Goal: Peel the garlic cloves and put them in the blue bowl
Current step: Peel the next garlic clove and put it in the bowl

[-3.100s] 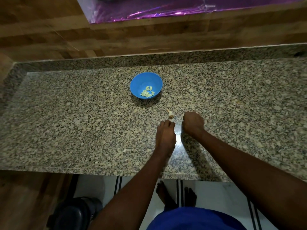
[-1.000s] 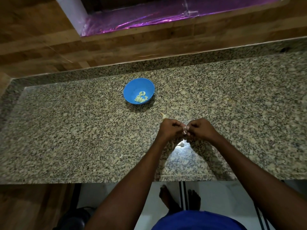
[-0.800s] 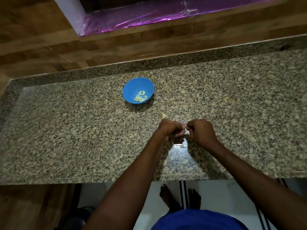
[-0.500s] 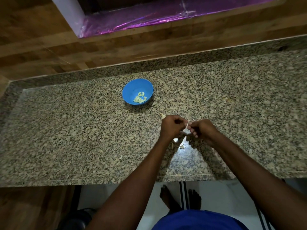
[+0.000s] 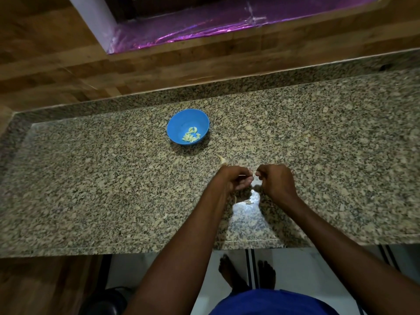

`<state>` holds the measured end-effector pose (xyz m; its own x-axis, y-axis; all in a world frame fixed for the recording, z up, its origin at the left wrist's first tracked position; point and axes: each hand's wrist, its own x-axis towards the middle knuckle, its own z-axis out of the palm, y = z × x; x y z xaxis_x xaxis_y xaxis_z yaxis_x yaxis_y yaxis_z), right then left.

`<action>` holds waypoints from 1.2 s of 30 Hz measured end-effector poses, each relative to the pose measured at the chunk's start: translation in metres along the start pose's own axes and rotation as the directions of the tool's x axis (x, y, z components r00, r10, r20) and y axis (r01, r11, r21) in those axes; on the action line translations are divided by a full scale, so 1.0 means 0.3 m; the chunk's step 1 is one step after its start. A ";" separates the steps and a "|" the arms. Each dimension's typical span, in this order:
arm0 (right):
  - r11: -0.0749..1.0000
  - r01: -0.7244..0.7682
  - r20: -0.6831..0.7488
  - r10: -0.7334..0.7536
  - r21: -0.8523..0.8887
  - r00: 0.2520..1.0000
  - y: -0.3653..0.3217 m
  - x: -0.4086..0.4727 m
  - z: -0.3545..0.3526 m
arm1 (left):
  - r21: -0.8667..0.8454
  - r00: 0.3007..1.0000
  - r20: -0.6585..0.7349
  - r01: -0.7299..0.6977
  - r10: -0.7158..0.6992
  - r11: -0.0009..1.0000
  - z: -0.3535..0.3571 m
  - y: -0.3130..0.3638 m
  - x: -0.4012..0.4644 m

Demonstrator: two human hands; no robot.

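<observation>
A blue bowl (image 5: 179,123) with several pale peeled garlic cloves (image 5: 191,136) stands on the granite counter (image 5: 91,178), up and left of my hands. My left hand (image 5: 234,180) and my right hand (image 5: 276,181) meet fingertip to fingertip just above the counter and pinch a small garlic clove (image 5: 252,173), mostly hidden between the fingers. An unpeeled clove (image 5: 222,160) lies on the counter just beyond my left hand. Bits of peel (image 5: 248,201) lie below my hands.
The counter's front edge (image 5: 136,251) runs just below my forearms, with my bare feet on the floor under it. A raised granite lip and a wooden wall (image 5: 159,71) close the back. A dark round object (image 5: 104,301) sits on the floor at lower left.
My hands left the counter, where they had rested beside the unpeeled clove, and came together holding a clove. In the last half second they drew slightly apart at the fingertips; peel scraps now lie beneath them.
</observation>
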<state>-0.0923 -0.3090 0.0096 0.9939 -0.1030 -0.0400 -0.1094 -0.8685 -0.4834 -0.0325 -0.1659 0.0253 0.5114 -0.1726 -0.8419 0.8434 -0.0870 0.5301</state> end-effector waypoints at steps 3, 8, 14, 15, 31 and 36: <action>0.947 -0.095 0.000 0.100 0.306 0.995 0.013 0.003 0.016 | -0.067 0.999 0.035 0.012 -0.010 0.998 -0.013 -0.008 0.005; 0.510 -0.483 0.398 0.273 0.712 0.876 0.052 0.032 0.015 | -0.113 0.986 0.006 -0.165 0.166 0.980 -0.022 -0.058 0.025; 0.520 -0.513 0.453 0.250 0.683 0.856 0.051 0.028 0.008 | 0.242 0.907 -0.059 -0.392 0.417 0.888 -0.031 -0.099 0.019; 0.527 -0.507 0.455 0.238 0.682 0.858 0.047 0.029 0.011 | 0.285 0.888 -0.050 -0.427 0.458 0.858 -0.030 -0.101 0.015; 0.617 -0.382 0.373 0.151 0.688 0.915 0.037 0.030 -0.022 | 0.432 0.735 -0.003 -0.611 0.678 0.664 -0.010 -0.089 0.011; 0.716 -0.273 0.296 0.097 0.643 0.950 0.039 0.035 -0.023 | 0.210 0.839 -0.007 -0.531 0.544 0.821 0.000 -0.068 0.018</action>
<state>-0.0833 -0.3235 0.0096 0.9383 -0.0390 -0.3437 -0.3404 -0.2820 -0.8970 -0.0470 -0.1650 0.0098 0.8892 -0.1850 -0.4185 0.3865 -0.1860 0.9033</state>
